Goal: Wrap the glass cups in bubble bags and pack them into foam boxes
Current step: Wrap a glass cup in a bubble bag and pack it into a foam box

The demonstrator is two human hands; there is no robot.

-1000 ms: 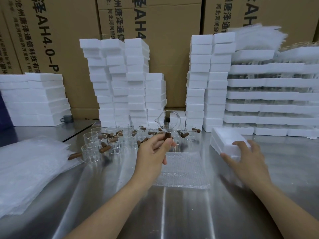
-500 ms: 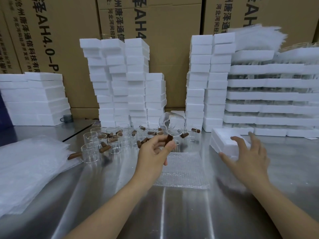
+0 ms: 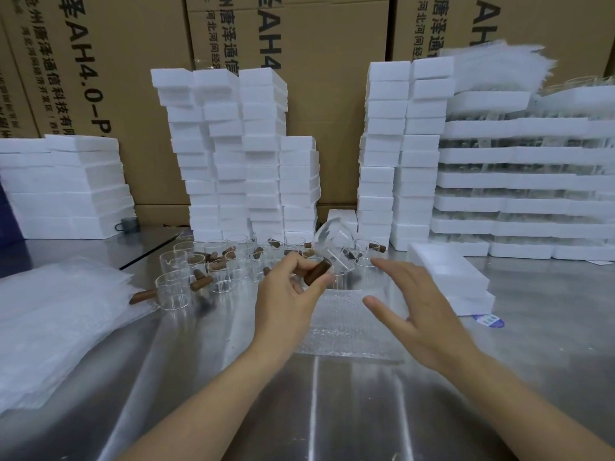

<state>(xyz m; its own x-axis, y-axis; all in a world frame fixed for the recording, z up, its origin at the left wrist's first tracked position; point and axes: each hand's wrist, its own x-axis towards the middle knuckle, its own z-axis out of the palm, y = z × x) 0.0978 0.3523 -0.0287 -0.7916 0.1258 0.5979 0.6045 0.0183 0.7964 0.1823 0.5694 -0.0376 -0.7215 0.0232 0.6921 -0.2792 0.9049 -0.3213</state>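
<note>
One glass cup [image 3: 335, 248] is pinched by the left hand [image 3: 287, 298], mid-frame. The right hand [image 3: 422, 316] is held open, empty.

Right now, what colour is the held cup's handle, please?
The handle is dark brown, clearest in the head view.

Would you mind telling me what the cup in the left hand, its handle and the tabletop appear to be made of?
The cup looks like clear glossy glass: you see through it. Its handle seems dark matt wood, possibly plastic. The tabletop is likely brushed stainless steel, given streaky reflections.
</note>
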